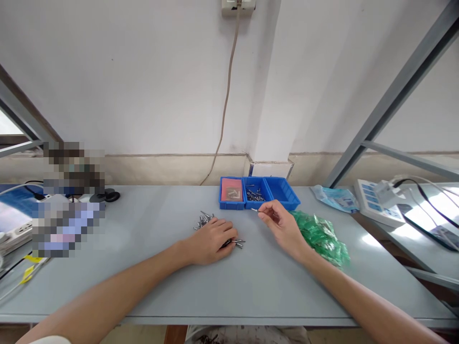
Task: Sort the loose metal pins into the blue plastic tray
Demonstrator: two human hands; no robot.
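My left hand [211,241] rests on the table with its fingers curled over several small metal pins [239,243], shaped like rivets, whose ends stick out by the thumb. More of these pins [203,219] lie in a loose pile just behind that hand. My right hand [281,224] is raised in front of the blue bins, its thumb and fingertips pinching one metal pin [255,210] that points left. In the middle blue bin [256,207] lie many similar pins. The left blue bin [232,206] holds a pink piece and a small clear bag.
A right-hand blue bin [285,189] adjoins the others. Green plastic bags [321,236] lie beside my right forearm. Farther right are a blue-and-white packet [335,198] and a power strip [376,203]. Cables and another power strip [22,234] crowd the left end of the table [150,286].
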